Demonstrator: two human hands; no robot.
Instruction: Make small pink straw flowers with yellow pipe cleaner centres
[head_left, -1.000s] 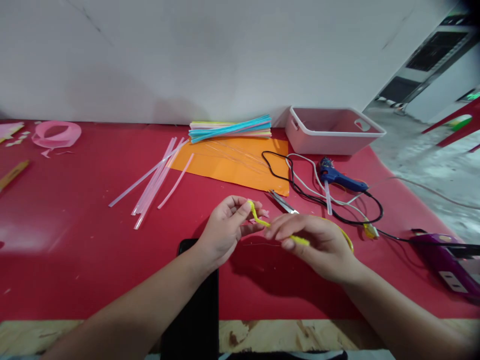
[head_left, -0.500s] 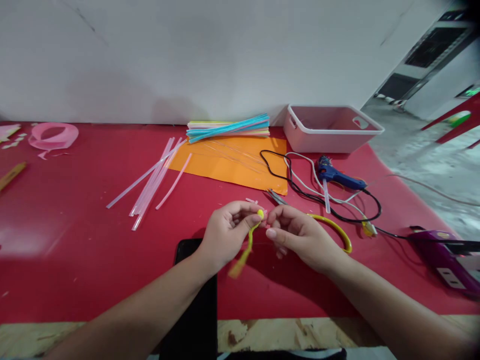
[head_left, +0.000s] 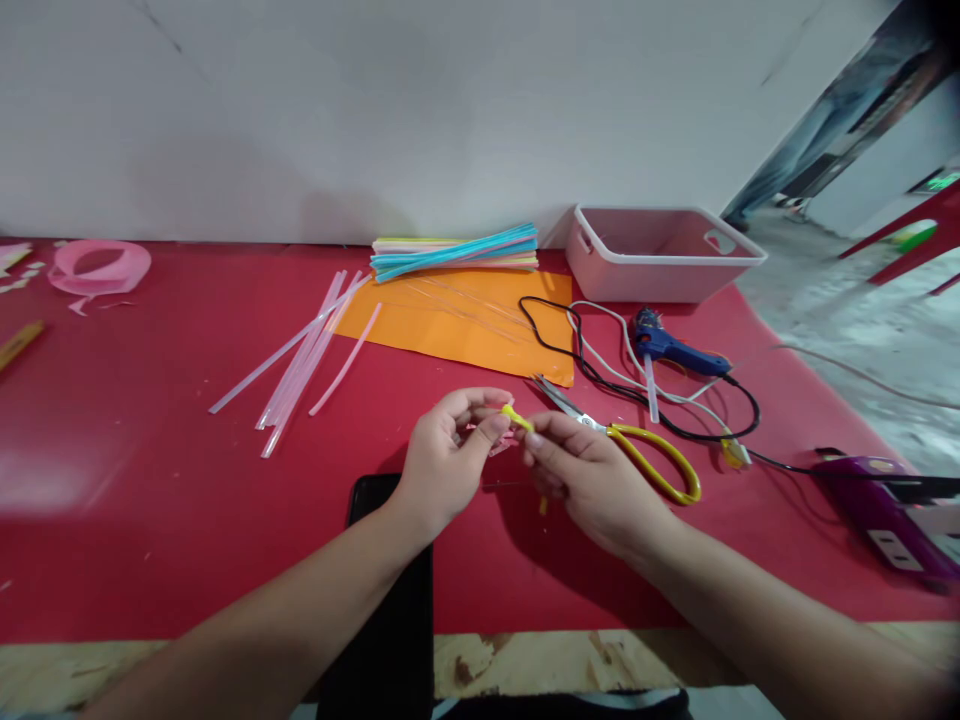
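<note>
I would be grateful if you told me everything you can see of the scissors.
The scissors have slim grey, metal-looking blades, seemingly almost closed, and a glossy yellow handle loop. They lie on the red tabletop, tips pointing away and leftward, near the orange sheet. The right hand hides part of them; whether it touches them is unclear.

Pale glare, left on red tabletop (head_left: 187, 520); faint shadows on wall (head_left: 420, 110); top right corner dark, blurred.
</note>
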